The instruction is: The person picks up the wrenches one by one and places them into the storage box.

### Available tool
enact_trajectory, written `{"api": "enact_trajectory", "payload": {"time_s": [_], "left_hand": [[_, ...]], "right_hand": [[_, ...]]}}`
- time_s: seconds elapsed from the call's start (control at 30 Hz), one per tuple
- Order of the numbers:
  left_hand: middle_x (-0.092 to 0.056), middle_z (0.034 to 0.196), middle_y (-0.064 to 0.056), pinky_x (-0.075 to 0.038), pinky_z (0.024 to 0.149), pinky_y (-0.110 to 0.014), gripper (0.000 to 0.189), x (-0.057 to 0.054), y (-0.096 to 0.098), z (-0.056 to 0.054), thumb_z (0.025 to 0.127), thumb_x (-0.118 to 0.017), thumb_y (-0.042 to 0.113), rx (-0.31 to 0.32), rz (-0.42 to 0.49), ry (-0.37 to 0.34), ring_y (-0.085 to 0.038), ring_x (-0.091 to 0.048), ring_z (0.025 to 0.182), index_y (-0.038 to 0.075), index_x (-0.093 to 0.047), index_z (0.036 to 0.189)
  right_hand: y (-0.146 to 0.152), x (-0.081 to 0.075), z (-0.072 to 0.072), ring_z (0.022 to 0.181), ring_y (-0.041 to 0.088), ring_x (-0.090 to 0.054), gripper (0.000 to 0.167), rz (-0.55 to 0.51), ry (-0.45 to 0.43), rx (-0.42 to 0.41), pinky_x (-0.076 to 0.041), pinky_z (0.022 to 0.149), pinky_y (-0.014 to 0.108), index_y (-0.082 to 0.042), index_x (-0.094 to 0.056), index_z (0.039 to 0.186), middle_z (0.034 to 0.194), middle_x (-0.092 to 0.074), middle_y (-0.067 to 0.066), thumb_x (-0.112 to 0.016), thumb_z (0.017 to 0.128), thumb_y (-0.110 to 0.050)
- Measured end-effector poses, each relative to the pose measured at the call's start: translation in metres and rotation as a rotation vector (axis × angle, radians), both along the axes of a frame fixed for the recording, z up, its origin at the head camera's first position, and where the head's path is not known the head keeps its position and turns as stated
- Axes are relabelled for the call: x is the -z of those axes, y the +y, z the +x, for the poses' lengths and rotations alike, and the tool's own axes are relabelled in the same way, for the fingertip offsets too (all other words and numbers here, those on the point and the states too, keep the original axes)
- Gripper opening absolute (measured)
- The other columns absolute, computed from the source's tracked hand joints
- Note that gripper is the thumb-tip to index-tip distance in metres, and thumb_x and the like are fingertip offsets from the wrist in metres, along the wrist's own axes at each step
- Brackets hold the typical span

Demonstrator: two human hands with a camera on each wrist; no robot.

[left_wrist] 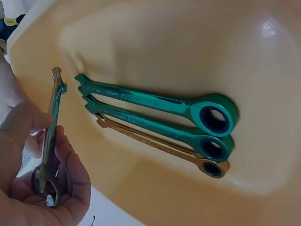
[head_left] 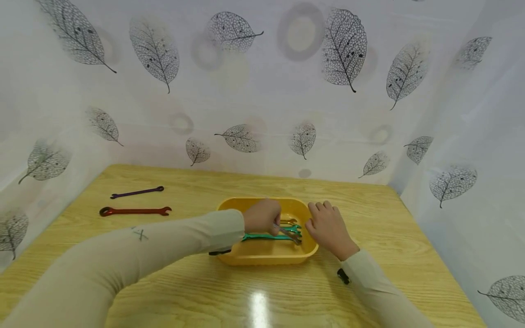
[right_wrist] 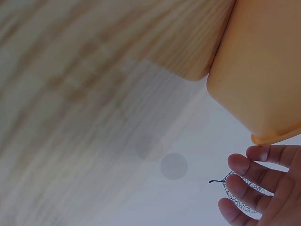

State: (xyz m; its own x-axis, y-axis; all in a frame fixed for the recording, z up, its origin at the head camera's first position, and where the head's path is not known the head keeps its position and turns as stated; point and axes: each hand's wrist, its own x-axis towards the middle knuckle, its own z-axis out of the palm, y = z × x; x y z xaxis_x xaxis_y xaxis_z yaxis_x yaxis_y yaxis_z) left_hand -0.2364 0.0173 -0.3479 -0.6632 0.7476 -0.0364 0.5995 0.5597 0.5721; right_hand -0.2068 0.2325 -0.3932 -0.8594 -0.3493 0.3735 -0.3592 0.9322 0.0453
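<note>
My left hand [head_left: 262, 217] is over the yellow plastic basin [head_left: 266, 260] and grips a shiny silver combination wrench [head_left: 290, 233] between thumb and curled fingers. In the left wrist view, that wrench [left_wrist: 51, 122] stands apart from three others. Two green ratchet wrenches [left_wrist: 141, 99] and a smaller gold one [left_wrist: 150, 141] lie side by side on the basin's floor. At the basin's right end, my right hand [head_left: 329, 229] has its fingers loosely extended. The right wrist view shows a fingertip at the basin's rim [right_wrist: 277, 136]; the thumb is hidden there.
On the wooden table [head_left: 184, 291], left of the basin, lie a red wrench [head_left: 137, 211] and, behind it, a smaller purple wrench [head_left: 137, 193]. A leaf-patterned white curtain [head_left: 262, 100] borders the table at the back and sides.
</note>
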Motion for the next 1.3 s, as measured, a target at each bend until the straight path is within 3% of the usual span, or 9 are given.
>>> {"api": "enact_trajectory", "payload": {"time_s": [0.43,0.63,0.83,0.97,1.07,1.2,1.3], "left_hand": [[-0.031,0.041,0.007,-0.025,0.043,-0.018,0.044,0.005,0.014,0.000,0.068,-0.066,-0.009,-0.034,-0.076,-0.010,-0.006,-0.019,0.043,0.015,-0.038,0.043],[-0.025,0.040,0.006,-0.020,0.042,-0.019,0.048,0.005,0.017,0.001,0.068,-0.065,-0.010,-0.027,-0.090,-0.022,-0.007,-0.015,0.042,0.015,-0.034,0.042],[-0.033,0.040,0.008,-0.025,0.041,-0.017,0.043,0.008,0.020,0.001,0.069,-0.067,-0.007,-0.031,-0.132,0.004,-0.005,-0.022,0.041,0.015,-0.041,0.044],[-0.028,0.039,0.007,-0.020,0.041,-0.018,0.045,0.009,0.021,0.000,0.068,-0.066,-0.008,-0.009,-0.153,0.030,-0.006,-0.017,0.041,0.015,-0.036,0.043],[-0.036,0.042,0.007,-0.025,0.042,-0.017,0.039,0.010,0.022,-0.002,0.068,-0.068,-0.006,0.015,-0.191,0.068,-0.005,-0.026,0.042,0.014,-0.043,0.045],[-0.060,0.059,0.005,-0.040,0.051,-0.016,0.019,0.009,0.023,-0.002,0.069,-0.074,-0.001,0.034,-0.265,0.110,-0.004,-0.046,0.053,0.010,-0.061,0.060],[-0.064,0.066,0.003,-0.043,0.055,-0.016,0.014,0.008,0.024,-0.001,0.071,-0.078,0.004,0.046,-0.327,0.129,-0.004,-0.049,0.057,0.009,-0.065,0.068]], "right_hand": [[0.000,0.000,0.000,0.066,0.023,-0.037,0.007,0.008,0.013,-0.004,-0.029,0.059,0.032,-0.006,-0.053,0.087,0.070,-0.047,0.006,-0.055,0.084,-0.012],[-0.001,-0.002,0.000,0.066,0.023,-0.037,0.008,0.004,-0.002,0.004,-0.028,0.060,0.032,-0.006,-0.052,0.086,0.071,-0.047,0.006,-0.056,0.083,-0.012],[-0.001,-0.002,0.000,0.067,0.023,-0.038,0.009,0.006,-0.012,0.009,-0.029,0.060,0.032,-0.006,-0.052,0.087,0.072,-0.048,0.006,-0.056,0.083,-0.013],[-0.001,-0.003,0.000,0.067,0.023,-0.038,0.009,0.007,-0.009,0.008,-0.031,0.060,0.033,-0.006,-0.053,0.088,0.072,-0.048,0.006,-0.056,0.083,-0.013],[-0.001,-0.002,0.000,0.067,0.023,-0.038,0.009,0.009,-0.003,0.005,-0.031,0.060,0.033,-0.006,-0.053,0.087,0.072,-0.048,0.006,-0.055,0.083,-0.013],[-0.001,-0.002,0.000,0.066,0.023,-0.037,0.008,0.005,0.004,-0.001,-0.029,0.060,0.032,-0.006,-0.052,0.086,0.071,-0.047,0.006,-0.055,0.083,-0.013],[-0.001,-0.002,0.000,0.065,0.022,-0.036,0.007,0.001,0.004,-0.004,-0.028,0.059,0.031,-0.006,-0.051,0.084,0.070,-0.046,0.005,-0.054,0.083,-0.012]]}}
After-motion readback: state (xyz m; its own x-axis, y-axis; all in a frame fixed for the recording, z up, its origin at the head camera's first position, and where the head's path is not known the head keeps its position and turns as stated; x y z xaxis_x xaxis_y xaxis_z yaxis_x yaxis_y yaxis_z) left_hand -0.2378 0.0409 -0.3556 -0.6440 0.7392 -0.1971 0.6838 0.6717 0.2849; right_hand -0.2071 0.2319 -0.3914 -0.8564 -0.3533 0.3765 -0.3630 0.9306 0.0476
